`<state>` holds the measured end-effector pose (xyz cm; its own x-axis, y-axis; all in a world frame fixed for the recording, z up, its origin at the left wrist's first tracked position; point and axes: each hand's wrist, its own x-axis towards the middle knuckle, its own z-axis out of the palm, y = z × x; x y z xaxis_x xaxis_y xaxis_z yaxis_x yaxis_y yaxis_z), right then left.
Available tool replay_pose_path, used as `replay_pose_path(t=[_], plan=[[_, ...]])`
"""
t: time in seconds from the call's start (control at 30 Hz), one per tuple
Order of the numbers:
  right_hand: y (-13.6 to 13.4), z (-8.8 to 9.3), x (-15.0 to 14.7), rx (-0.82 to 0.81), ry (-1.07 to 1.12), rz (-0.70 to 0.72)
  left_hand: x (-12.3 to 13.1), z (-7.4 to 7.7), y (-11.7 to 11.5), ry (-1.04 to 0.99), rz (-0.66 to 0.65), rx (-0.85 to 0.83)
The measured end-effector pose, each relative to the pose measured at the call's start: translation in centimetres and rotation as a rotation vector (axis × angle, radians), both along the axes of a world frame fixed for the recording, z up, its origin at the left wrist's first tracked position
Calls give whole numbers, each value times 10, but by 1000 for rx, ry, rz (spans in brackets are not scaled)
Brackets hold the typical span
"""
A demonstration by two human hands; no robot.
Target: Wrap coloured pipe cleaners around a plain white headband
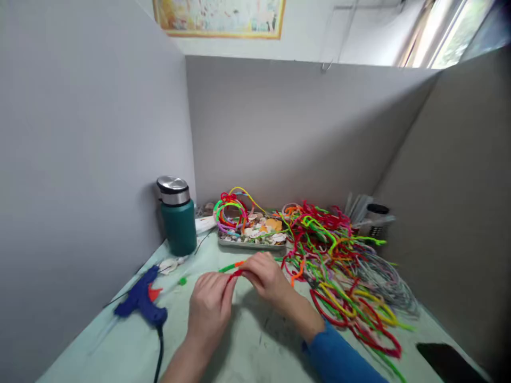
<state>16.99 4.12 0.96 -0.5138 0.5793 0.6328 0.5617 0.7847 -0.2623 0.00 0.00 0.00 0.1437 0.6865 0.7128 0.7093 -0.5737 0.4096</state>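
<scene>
Between my two hands runs a red pipe cleaner (235,275), pinched from both sides above the pale green tabletop. My left hand (209,303) grips its left part with thumb and fingers together. My right hand (267,279), in a blue sleeve, closes on its right end. A green and orange fuzzy length (229,267) shows just behind the fingers; whether it joins the red piece I cannot tell. Beyond the hands, a wreath of coiled coloured pipe cleaners (231,215) rests on a metal tray (251,245) of shells and pebbles.
A tangled pile of pipe cleaners (327,239) spreads over the right side. At left lie a blue glue gun (141,298) with its cord and a green scrap (182,281); a teal bottle (178,226) stands behind. A dark phone-like slab (449,361) lies front right. Grey partitions (279,133) enclose the table.
</scene>
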Motion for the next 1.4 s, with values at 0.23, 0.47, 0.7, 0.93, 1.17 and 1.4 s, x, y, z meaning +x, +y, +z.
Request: replay_pose_path(t=[0.23,0.47,0.7,0.93,1.17,1.4], plan=[[-5,4,-3,-47,-28,96,-5,8,2,-122,77,-56],[-15,24,0,-245,263,40,-7,10,5,-289,93,-192],[-10,18,4,-201,240,-67,3,16,-4,42,-40,142],[-15,29,9,-189,14,58,-6,21,-4,-286,-16,92],[-26,51,10,-225,174,134,-16,9,11,-720,75,-372],[-14,40,20,-192,135,-184,-6,27,-6,-294,-263,-115]])
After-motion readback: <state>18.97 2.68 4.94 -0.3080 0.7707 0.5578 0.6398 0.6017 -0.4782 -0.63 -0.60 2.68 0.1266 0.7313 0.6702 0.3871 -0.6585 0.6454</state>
